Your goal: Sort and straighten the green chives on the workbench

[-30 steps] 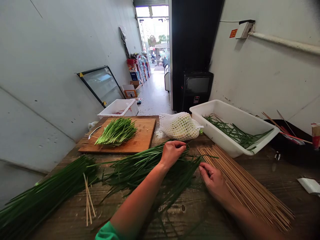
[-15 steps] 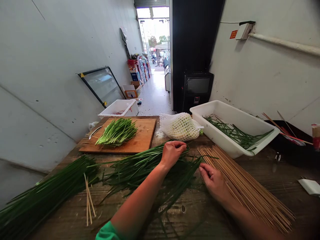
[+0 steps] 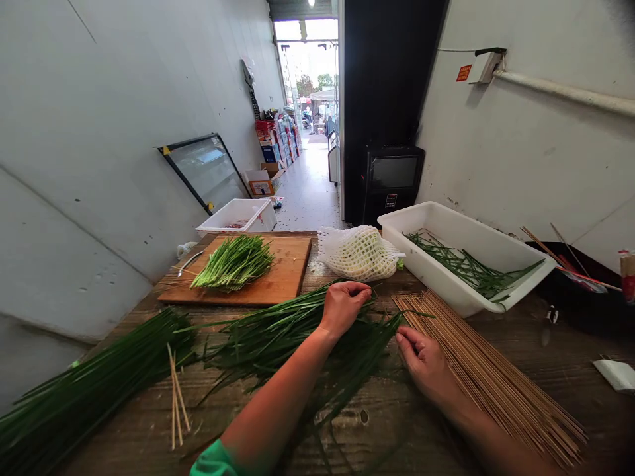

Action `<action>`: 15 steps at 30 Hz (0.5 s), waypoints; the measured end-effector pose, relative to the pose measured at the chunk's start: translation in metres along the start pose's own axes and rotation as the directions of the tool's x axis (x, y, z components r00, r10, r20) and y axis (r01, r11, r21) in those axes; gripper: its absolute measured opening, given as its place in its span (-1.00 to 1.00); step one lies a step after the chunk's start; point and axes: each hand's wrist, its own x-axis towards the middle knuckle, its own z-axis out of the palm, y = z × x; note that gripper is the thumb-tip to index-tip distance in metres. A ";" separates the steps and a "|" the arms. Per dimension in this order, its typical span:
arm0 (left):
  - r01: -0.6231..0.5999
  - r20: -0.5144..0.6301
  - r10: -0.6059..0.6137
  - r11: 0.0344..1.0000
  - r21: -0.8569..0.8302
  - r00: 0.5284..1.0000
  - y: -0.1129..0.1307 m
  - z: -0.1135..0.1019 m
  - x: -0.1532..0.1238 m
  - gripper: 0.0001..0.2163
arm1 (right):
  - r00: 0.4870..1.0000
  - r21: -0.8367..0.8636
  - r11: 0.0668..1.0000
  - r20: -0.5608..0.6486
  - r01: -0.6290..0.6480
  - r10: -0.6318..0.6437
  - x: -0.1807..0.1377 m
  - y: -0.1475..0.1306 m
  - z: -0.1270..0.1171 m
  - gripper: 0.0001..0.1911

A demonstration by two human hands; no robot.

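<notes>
A loose pile of long, flat green garlic chives (image 3: 278,327) is spread over the middle of the wooden table. My left hand (image 3: 343,308) reaches across the pile with its fingers closed in a pinch; thin leaf ends show just past the fingertips. At the pile's right edge, my right hand (image 3: 421,360) is closed too, thumb against forefinger, its tips beside the leaf ends. What it pinches, if anything, is too small to make out. Long bamboo skewers (image 3: 486,370) lie in a sheaf beneath and beside the right forearm.
Cut green stalks (image 3: 233,263) sit on a cutting board (image 3: 290,258). A white tub (image 3: 461,228) holds chives at the right, beside a netted vegetable (image 3: 362,252). Another chive bundle (image 3: 99,383) and several short sticks (image 3: 176,400) lie left. A dark pan (image 3: 585,304) stands far right.
The camera view has shifted very slightly. Both hands keep the same pinched pose over the chives, and nothing else has visibly moved.
</notes>
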 end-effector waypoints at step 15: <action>-0.169 0.266 0.116 0.968 0.187 0.957 0.016 0.013 -0.019 -0.82 | 0.991 0.155 0.979 0.031 -0.135 0.132 0.006 0.018 0.001 -0.58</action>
